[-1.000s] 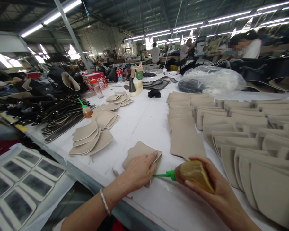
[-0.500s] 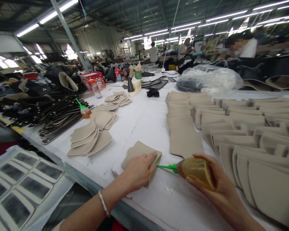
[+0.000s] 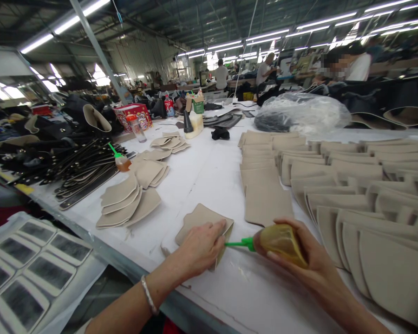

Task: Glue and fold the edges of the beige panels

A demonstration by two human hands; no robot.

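My left hand (image 3: 198,248) presses flat on a beige cut piece (image 3: 201,218) lying on the white table (image 3: 212,171), fingers stretched over its right edge. Wrapped in my right hand (image 3: 310,266) is an amber glue bottle (image 3: 280,242). Its green nozzle (image 3: 238,243) points left and reaches the piece's right edge, close to my left fingertips.
Rows of overlapping beige pieces (image 3: 351,190) cover the table's right side. Curved beige stacks (image 3: 125,202) and a second glue bottle (image 3: 120,160) lie to the left, beside black straps (image 3: 76,169). A plastic bag (image 3: 299,113) sits at the back. People work at far tables.
The bottle's nozzle has shifted slightly along the piece's right edge, first away and then back toward my left fingers. My left hand has stayed pressed on the piece.
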